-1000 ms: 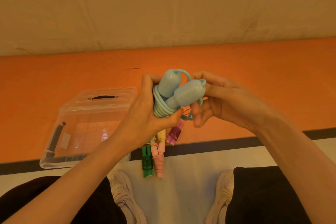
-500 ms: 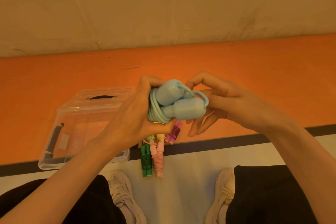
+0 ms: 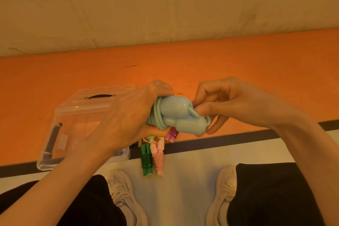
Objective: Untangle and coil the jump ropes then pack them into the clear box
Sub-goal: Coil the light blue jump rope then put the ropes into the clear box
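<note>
Right of the clear box (image 3: 60, 115), my left hand (image 3: 126, 121) grips the coiled blue jump rope (image 3: 176, 115), while my right hand (image 3: 225, 104) pinches its loose cord loop. Below it lie green (image 3: 146, 159), pink (image 3: 159, 158) and purple ropes (image 3: 172, 135).

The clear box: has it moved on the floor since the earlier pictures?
No. The clear box lies with its near edge on the dark floor stripe as before, left of the green rope bundle.

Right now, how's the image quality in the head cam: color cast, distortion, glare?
Head view: strong warm orange cast; wide-angle bowing along the black floor stripe; faint reflections on the clear box; the light blue jump rope and both hands are reasonably sharp.
</note>
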Demonstrator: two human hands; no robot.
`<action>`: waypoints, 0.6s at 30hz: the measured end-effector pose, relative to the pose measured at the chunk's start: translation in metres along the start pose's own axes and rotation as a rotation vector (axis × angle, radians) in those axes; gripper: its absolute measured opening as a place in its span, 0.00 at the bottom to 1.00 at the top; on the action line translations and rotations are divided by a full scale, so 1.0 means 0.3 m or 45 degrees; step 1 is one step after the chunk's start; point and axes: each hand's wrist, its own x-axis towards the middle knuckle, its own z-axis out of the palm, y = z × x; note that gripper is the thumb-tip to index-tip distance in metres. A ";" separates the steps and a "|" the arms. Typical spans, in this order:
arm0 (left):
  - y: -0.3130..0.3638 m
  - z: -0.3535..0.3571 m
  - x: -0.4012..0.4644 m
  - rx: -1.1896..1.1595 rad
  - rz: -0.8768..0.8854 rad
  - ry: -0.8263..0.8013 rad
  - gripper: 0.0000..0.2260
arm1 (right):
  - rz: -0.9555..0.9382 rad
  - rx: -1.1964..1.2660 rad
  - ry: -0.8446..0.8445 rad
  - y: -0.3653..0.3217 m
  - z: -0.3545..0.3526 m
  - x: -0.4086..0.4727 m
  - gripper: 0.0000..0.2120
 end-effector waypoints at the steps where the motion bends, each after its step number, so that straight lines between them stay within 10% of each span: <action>1: 0.002 0.003 0.000 0.014 -0.008 -0.022 0.27 | -0.006 -0.052 0.005 0.004 0.000 0.002 0.08; 6: 0.014 0.020 -0.013 -0.166 -0.252 -0.002 0.26 | -0.214 -0.354 0.230 0.025 0.029 0.020 0.05; 10: 0.031 0.031 -0.002 -0.422 -0.476 0.106 0.24 | -0.423 -0.013 0.515 0.032 0.033 0.045 0.06; 18: 0.050 0.043 -0.004 -0.662 -0.625 0.057 0.21 | -0.469 0.143 0.441 0.026 0.014 0.040 0.02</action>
